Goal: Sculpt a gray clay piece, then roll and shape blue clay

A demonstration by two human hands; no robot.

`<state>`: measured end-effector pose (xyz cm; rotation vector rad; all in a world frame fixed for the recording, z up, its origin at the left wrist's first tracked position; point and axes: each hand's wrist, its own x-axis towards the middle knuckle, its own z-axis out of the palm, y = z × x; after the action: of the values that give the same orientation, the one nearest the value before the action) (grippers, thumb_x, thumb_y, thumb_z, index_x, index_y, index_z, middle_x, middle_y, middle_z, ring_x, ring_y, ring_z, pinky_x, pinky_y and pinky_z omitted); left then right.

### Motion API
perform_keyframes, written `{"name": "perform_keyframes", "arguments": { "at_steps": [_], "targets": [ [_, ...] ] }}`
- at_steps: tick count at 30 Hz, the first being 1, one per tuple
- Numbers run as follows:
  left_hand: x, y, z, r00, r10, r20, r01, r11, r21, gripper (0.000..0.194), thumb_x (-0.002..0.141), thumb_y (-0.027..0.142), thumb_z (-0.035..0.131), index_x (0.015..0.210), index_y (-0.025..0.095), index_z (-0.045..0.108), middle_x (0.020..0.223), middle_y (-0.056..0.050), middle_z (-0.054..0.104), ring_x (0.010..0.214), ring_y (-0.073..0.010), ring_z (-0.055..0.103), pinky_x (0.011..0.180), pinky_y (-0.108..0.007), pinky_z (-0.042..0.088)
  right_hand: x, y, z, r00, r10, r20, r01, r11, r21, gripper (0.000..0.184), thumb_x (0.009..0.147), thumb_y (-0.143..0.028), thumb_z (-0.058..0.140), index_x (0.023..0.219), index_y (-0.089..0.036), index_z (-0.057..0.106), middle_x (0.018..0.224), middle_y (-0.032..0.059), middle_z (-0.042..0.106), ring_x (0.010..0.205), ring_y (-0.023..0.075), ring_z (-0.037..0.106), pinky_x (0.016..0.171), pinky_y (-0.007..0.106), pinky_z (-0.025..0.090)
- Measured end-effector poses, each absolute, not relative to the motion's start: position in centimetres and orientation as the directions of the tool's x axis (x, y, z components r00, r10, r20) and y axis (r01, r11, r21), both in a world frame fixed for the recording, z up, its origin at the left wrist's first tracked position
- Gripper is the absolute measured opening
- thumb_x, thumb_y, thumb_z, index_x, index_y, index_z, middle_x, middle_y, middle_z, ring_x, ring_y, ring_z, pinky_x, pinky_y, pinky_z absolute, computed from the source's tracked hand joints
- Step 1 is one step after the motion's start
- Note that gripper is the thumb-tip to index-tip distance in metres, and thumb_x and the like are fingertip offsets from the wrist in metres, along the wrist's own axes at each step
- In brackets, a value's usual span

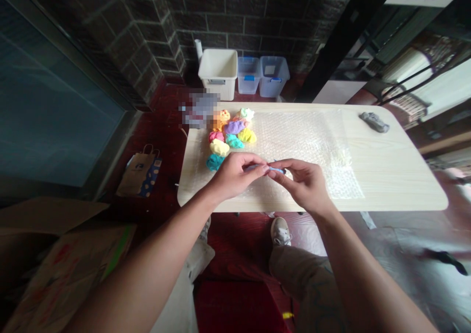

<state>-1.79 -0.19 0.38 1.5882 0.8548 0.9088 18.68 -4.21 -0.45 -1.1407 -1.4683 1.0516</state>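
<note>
Above the near part of the table, my left hand (235,175) and my right hand (307,181) meet at the fingertips. Both pinch a thin blue strip (277,170), mostly covered by the fingers; what it is made of cannot be made out. Close to my left hand lies a cluster of soft, clay-like lumps: a teal lump (214,162), a pale yellow lump (220,147), a turquoise lump (234,140), a purple lump (235,127), a bright yellow lump (247,136), a red lump (216,136) and an orange lump (220,122). Bubble wrap (301,141) spreads beneath.
The light wooden table (397,176) carries a grey crumpled item (374,122) at its far right. Behind it stand a white bin (218,73) and two clear plastic boxes (274,78). Paper bags (139,173) and a cardboard box (73,269) are on the left floor.
</note>
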Motion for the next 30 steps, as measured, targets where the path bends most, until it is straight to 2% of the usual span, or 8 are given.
{"name": "perform_keyframes", "arguments": {
  "at_steps": [4, 10, 16, 20, 24, 28, 30],
  "targets": [
    [-1.81, -0.25, 0.43, 0.429, 0.895, 0.123, 0.055, -0.162, 0.985, 0.017, 0.091, 0.029, 0.074, 0.093, 0.013, 0.081, 0.092, -0.008, 0.081, 0.081, -0.017, 0.07, 0.074, -0.028, 0.051, 18.64, -4.15, -0.4, -0.072, 0.984, 0.162, 0.137, 0.17, -0.976, 0.013, 0.087, -0.035, 0.087, 0.092, -0.024, 0.085, 0.09, 0.005, 0.084, 0.085, 0.0227, 0.076, 0.08, 0.038, 0.059],
    [-1.53, -0.3, 0.01, 0.491, 0.87, 0.057, -0.007, -0.061, 0.998, 0.024, 0.087, 0.035, 0.08, 0.098, 0.013, 0.081, 0.096, -0.01, 0.082, 0.086, -0.0185, 0.073, 0.075, -0.029, 0.053, 18.9, -4.18, -0.78, -0.087, 0.976, 0.199, 0.123, 0.209, -0.97, 0.011, 0.086, -0.032, 0.088, 0.096, -0.026, 0.086, 0.094, 0.005, 0.085, 0.089, 0.0248, 0.077, 0.084, 0.041, 0.06],
    [-1.73, -0.19, 0.22, 0.426, 0.899, 0.099, -0.012, -0.104, 0.995, 0.018, 0.088, 0.03, 0.078, 0.094, 0.014, 0.082, 0.092, -0.008, 0.082, 0.082, -0.0174, 0.072, 0.075, -0.028, 0.053, 18.76, -4.19, -0.64, -0.069, 0.974, 0.214, 0.142, 0.222, -0.965, 0.02, 0.087, -0.031, 0.087, 0.105, -0.025, 0.082, 0.099, 0.0061, 0.081, 0.092, 0.0236, 0.074, 0.086, 0.041, 0.059],
    [-1.84, -0.21, 0.75, 0.446, 0.891, 0.083, 0.038, -0.111, 0.993, 0.019, 0.089, 0.032, 0.076, 0.088, 0.014, 0.081, 0.086, -0.007, 0.081, 0.077, -0.0165, 0.069, 0.069, -0.027, 0.05, 18.53, -4.39, -0.4, -0.097, 0.963, 0.253, 0.145, 0.265, -0.953, 0.018, 0.085, -0.027, 0.089, 0.102, -0.026, 0.083, 0.099, 0.0058, 0.082, 0.091, 0.0243, 0.075, 0.087, 0.042, 0.059],
    [-1.74, -0.29, 0.6, 0.477, 0.878, 0.042, 0.059, -0.079, 0.995, 0.023, 0.092, 0.034, 0.072, 0.085, 0.013, 0.079, 0.078, -0.006, 0.077, 0.068, -0.0137, 0.063, 0.064, -0.026, 0.047, 18.46, -4.52, -0.26, -0.111, 0.961, 0.255, 0.192, 0.272, -0.943, 0.014, 0.087, -0.031, 0.087, 0.099, -0.025, 0.084, 0.097, 0.0068, 0.084, 0.091, 0.0256, 0.077, 0.086, 0.042, 0.06],
    [-1.63, -0.39, 0.18, 0.475, 0.88, 0.024, -0.049, -0.001, 0.999, 0.025, 0.089, 0.034, 0.076, 0.105, 0.014, 0.074, 0.087, -0.006, 0.078, 0.07, -0.0124, 0.064, 0.064, -0.025, 0.048, 18.56, -4.47, -0.38, -0.068, 0.979, 0.193, 0.179, 0.202, -0.963, 0.018, 0.086, -0.036, 0.088, 0.098, -0.024, 0.084, 0.098, 0.0073, 0.084, 0.091, 0.0256, 0.078, 0.083, 0.041, 0.063],
    [-1.6, -0.37, 0.09, 0.467, 0.884, 0.036, -0.07, -0.004, 0.998, 0.027, 0.087, 0.033, 0.078, 0.106, 0.015, 0.072, 0.088, -0.006, 0.077, 0.069, -0.0115, 0.063, 0.063, -0.024, 0.047, 18.56, -4.44, -0.47, -0.058, 0.983, 0.175, 0.145, 0.181, -0.973, 0.019, 0.085, -0.037, 0.089, 0.099, -0.025, 0.084, 0.099, 0.007, 0.084, 0.091, 0.0254, 0.078, 0.083, 0.041, 0.064]
  ]
}}
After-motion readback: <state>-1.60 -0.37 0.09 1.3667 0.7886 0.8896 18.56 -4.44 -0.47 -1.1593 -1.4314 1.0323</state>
